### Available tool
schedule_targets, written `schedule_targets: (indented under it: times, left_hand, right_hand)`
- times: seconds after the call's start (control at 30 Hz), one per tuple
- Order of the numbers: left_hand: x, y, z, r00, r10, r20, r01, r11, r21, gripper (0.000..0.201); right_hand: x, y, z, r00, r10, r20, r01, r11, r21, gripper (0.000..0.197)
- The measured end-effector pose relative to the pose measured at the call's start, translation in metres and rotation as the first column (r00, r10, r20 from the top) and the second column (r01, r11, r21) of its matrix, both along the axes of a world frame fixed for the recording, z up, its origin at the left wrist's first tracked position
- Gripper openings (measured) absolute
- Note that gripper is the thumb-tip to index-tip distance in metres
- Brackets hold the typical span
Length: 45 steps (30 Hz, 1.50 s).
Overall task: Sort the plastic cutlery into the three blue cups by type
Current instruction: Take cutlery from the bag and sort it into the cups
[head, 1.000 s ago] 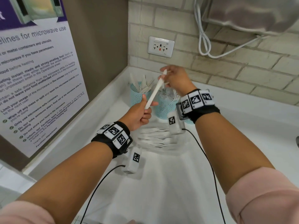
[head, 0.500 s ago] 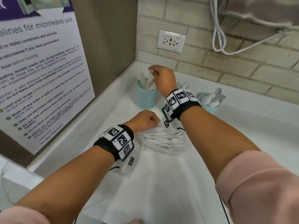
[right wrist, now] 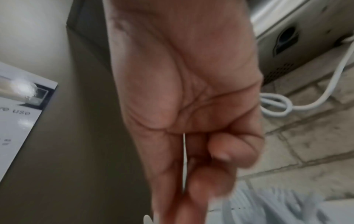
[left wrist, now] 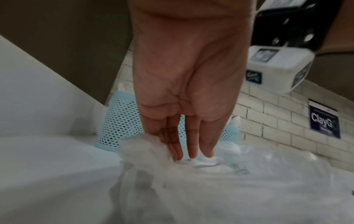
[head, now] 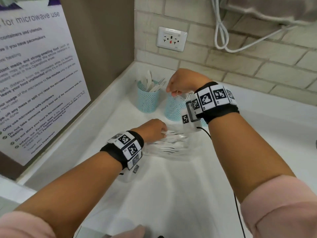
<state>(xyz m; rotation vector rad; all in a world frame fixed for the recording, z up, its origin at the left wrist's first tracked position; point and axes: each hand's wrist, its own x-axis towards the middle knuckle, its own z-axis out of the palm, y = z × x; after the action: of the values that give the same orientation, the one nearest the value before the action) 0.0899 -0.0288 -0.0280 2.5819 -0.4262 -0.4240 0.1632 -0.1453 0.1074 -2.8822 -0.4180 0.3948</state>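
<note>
Cutlery (head: 169,143) lies loose in clear wrapping on the counter (head: 171,194), below the blue cups (head: 148,100). Since a second ago my right hand (head: 184,81) has carried its white piece (right wrist: 184,163) from mid-air to the middle cup, fingers pinching it; one more is nearly sorted. My left hand (head: 151,128) has let go and dropped to the pile, fingers (left wrist: 191,145) straight, touching it.
</note>
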Motion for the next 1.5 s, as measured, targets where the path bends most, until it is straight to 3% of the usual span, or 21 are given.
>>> schedule_targets:
  times: [0.1, 0.27, 0.37, 0.47, 0.63, 0.73, 0.87, 1.23, 1.5]
  left_hand:
    - [0.0, -0.007, -0.003, 0.999, -0.028, 0.033, 0.025, 0.996, 0.088, 0.035]
    - [-0.003, -0.016, -0.009, 0.995, -0.062, 0.078, 0.042, 0.97, 0.239, 0.044]
    - [-0.003, -0.02, -0.015, 0.993, -0.056, 0.108, 0.022, 0.956, 0.291, 0.042]
    - [-0.001, -0.023, -0.016, 0.994, -0.041, 0.102, 0.01, 0.958, 0.287, 0.042]
    - [0.002, -0.025, -0.019, 0.998, -0.006, 0.059, -0.011, 0.962, 0.271, 0.05]
    - [0.004, -0.022, -0.021, 0.998, -0.007, 0.057, -0.007, 0.969, 0.246, 0.057]
    - [0.004, -0.022, -0.02, 0.993, -0.037, 0.114, 0.007, 0.966, 0.257, 0.044]
    - [-0.002, -0.023, -0.02, 0.953, -0.136, 0.27, 0.077, 0.973, 0.219, 0.026]
    - [0.001, -0.025, -0.023, 0.976, -0.144, 0.161, 0.1, 0.961, 0.258, 0.033]
  right_hand:
    - [-0.015, -0.024, -0.009, 0.986, -0.024, -0.164, 0.0, 0.989, -0.145, 0.023]
    - [-0.028, -0.046, -0.054, 0.952, -0.102, -0.29, -0.024, 0.916, -0.401, 0.039]
    - [-0.042, -0.058, -0.079, 0.968, -0.11, -0.226, 0.033, 0.947, -0.319, 0.055]
    - [-0.052, -0.066, -0.101, 0.974, -0.167, -0.153, 0.145, 0.979, -0.141, 0.07]
    - [-0.052, -0.073, -0.12, 0.979, -0.201, 0.034, 0.201, 0.98, -0.007, 0.028]
    - [-0.049, -0.075, -0.127, 0.953, -0.294, 0.076, 0.282, 0.95, 0.137, 0.023]
    - [-0.046, -0.074, -0.13, 0.932, -0.349, 0.093, 0.321, 0.919, 0.229, 0.025]
    - [-0.043, -0.079, -0.133, 0.925, -0.366, 0.1, 0.334, 0.911, 0.242, 0.031]
    - [-0.042, -0.081, -0.134, 0.932, -0.351, 0.087, 0.321, 0.914, 0.247, 0.031]
